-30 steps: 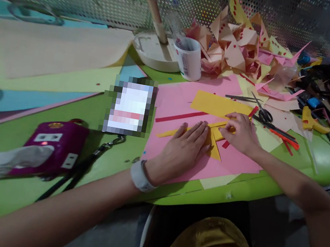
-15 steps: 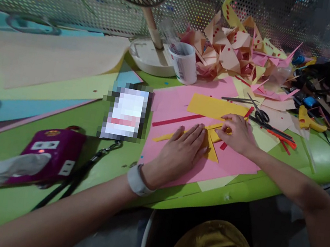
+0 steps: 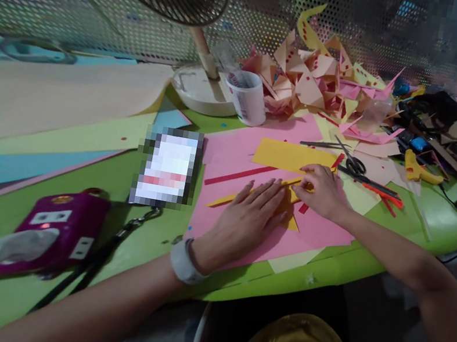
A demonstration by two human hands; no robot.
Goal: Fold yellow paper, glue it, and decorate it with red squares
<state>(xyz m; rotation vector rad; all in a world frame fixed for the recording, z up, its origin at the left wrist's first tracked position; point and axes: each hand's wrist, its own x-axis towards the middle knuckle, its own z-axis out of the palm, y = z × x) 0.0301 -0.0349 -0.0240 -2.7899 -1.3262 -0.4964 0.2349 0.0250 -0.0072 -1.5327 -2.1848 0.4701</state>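
**foldnoob:** ok so where's the yellow piece sitting, and which hand has what?

**me:** The yellow piece (image 3: 291,222) is right in front of me on the pink sheet (image 3: 325,226), close to the near edge of the green table (image 3: 145,239). My left hand (image 3: 250,213) lies flat on it, palm down, fingers stretched out and close together, pinning the middle. My right hand (image 3: 324,191) is just to the right and a bit farther off, fingertips pinched narrow on the far-right end of that same piece. Both hands touch it and nothing's lifted off the table.

**foldnoob:** which way does it run?

**me:** Slanted. A thin tail pokes out on the near-left side of my left hand, then the long axis climbs toward the far right, under my left fingers and up to the right-hand pinch. A yellow point shows on the near side, between the two hands. So the right hand has the end and the left has the middle.

**foldnoob:** anything crowding you?

**me:** A red strip (image 3: 239,175) lies just past my left fingertips, roughly parallel, with a flat yellow sheet (image 3: 288,155) beyond it. The scissors (image 3: 355,165) sit near my right hand on its far-right side, not touching it. The glue gun (image 3: 417,169) is farther right.
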